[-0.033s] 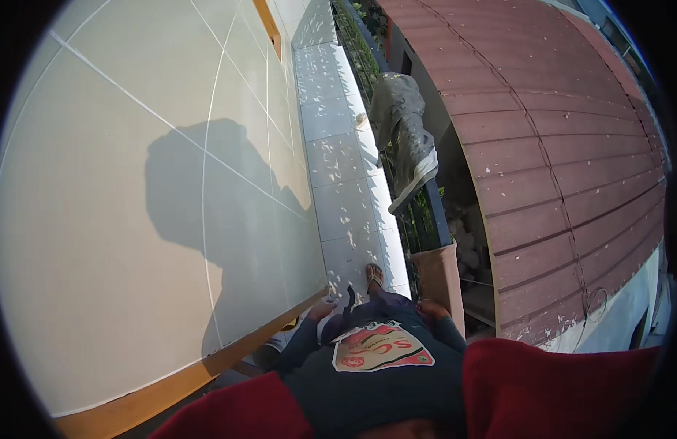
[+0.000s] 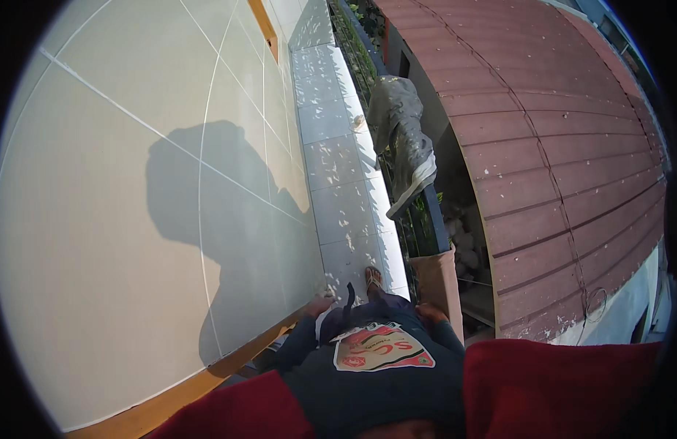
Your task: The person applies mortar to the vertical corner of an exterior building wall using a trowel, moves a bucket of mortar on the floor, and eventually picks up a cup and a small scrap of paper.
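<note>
My left hand (image 2: 319,306) hangs low at my left side, close to the bottom corner of the tiled wall (image 2: 97,241). Its fingers are too small to make out, and I see nothing in it. At my right hip is my right hand (image 2: 431,313), near a tan cloth (image 2: 435,282) draped by the railing. The fingers of that hand are mostly hidden. A dark strap (image 2: 350,294) sticks out at my waist, between the hands. Below it, one sandalled foot (image 2: 373,277) stands on the white floor tiles (image 2: 343,212).
A narrow tiled walkway runs ahead between the wall and a dark railing (image 2: 436,212). Over the railing hangs a grey cloth (image 2: 404,128). Beyond lies a reddish corrugated roof (image 2: 543,168) with a thin cable. Orange-brown trim (image 2: 177,388) edges the wall, which carries my shadow.
My left hand has shifted slightly up and toward the wall. The view has moved a little; my right hand stays at the hip.
</note>
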Demonstrator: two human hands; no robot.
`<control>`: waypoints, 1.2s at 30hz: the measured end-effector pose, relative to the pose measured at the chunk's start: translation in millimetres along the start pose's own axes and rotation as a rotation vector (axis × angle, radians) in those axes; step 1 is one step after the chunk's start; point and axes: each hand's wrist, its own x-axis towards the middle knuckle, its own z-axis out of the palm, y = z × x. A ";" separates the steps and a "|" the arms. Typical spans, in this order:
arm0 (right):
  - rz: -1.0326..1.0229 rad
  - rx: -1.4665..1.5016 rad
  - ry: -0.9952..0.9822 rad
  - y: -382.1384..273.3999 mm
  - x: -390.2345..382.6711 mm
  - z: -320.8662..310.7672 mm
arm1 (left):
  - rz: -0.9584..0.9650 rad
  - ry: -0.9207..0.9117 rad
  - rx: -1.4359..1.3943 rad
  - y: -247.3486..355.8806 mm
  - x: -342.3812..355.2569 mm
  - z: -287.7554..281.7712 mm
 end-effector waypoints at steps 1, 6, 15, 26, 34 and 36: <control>0.062 0.195 -0.011 -2.3 -6.5 3.9 | -0.045 0.009 -0.015 16.6 22.6 -13.2; 0.284 0.949 -0.057 -35.9 -23.1 0.3 | -0.029 0.139 0.065 123.0 109.5 -71.9; 0.166 0.763 0.067 -206.7 60.0 -90.7 | -0.101 0.002 0.158 148.4 276.4 -169.0; 0.069 0.664 0.307 -464.0 202.4 -283.3 | 0.333 0.013 0.646 319.2 534.6 -371.2; 0.041 0.595 0.322 -575.7 311.5 -397.0 | 0.147 -0.006 0.116 431.0 672.6 -474.6; 0.011 0.547 0.321 -601.9 333.3 -430.0 | 0.109 0.025 0.198 458.5 704.3 -504.6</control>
